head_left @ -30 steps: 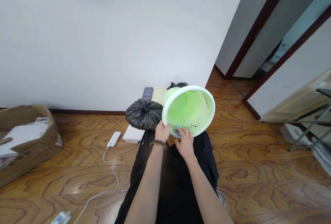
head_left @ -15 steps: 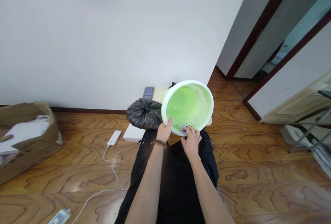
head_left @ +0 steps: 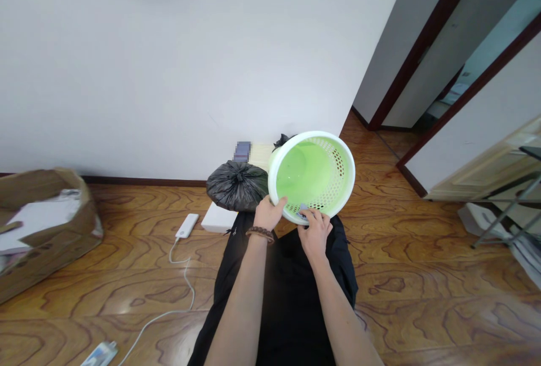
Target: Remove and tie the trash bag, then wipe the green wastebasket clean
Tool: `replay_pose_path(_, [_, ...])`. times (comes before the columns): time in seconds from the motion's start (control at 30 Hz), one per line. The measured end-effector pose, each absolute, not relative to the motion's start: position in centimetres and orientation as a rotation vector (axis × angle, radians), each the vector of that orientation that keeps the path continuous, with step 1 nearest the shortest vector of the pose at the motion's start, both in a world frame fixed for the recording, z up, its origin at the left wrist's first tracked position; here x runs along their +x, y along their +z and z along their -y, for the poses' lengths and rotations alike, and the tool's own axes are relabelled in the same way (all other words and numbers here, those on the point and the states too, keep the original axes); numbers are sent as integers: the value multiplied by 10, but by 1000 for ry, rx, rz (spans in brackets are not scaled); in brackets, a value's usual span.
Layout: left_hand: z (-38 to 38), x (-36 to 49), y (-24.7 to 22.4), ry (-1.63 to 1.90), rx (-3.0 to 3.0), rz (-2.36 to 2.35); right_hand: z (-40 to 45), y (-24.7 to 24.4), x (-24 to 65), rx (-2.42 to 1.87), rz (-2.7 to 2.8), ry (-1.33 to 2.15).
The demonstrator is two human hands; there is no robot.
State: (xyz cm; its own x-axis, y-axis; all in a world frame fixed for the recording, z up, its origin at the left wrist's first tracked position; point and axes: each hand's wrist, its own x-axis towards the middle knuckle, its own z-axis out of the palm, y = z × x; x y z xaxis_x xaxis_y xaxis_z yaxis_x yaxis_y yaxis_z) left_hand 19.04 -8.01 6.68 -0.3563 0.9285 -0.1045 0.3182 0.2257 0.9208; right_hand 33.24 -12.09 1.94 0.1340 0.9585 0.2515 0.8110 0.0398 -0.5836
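A light green plastic basket (head_left: 302,171) with a white rim and perforated walls is tilted over my knees, its mouth facing me. My left hand (head_left: 269,213) grips the near-left rim, thumb over the inside edge. At the near rim, my right hand (head_left: 315,232) has its fingers bent over into the basket. Under those fingertips, against the inner wall, shows a small pale grey piece (head_left: 303,208) that looks like cloth or paper; most of it is covered. Left of the basket sits a tied black plastic bag (head_left: 237,185).
A white box (head_left: 218,218) lies below the black bag, beside a white power strip (head_left: 186,225) with a cord across the wooden floor. An open cardboard box (head_left: 63,242) with papers stands left. A wall (head_left: 190,73) rises ahead; a metal-legged stand (head_left: 513,211) is at right.
The basket has shifted slightly right and turned a little. Both hands have stayed on it, my right hand moving slightly rightward with the pale grey piece.
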Motion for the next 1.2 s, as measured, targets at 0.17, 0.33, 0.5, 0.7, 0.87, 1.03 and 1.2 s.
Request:
replay_pose_path(0.17, [78, 177, 74, 1069, 1363, -1983, 120, 23, 332, -1791, 1728, 300])
replay_pose_path(0.33, [76, 166, 60, 1110, 1277, -1885, 121, 24, 327, -1829, 1762, 353])
replay_pose_path(0.5, [76, 165, 52, 1182, 1245, -1825, 125, 34, 311, -1731, 1824, 494])
replay_pose_path(0.7, [75, 165, 54, 1185, 1178, -1805, 123, 42, 319, -1773, 1744, 372])
replay_pose_path(0.87, [73, 166, 51, 1176, 1198, -1781, 118, 34, 326, -1859, 1651, 290])
replay_pose_path(1.03, [73, 170, 57, 1135, 1306, -1856, 113, 24, 308, -1613, 1751, 490])
replay_pose_path(1.2, [74, 169, 63, 1108, 1355, -1878, 109, 19, 327, -1767, 1730, 467])
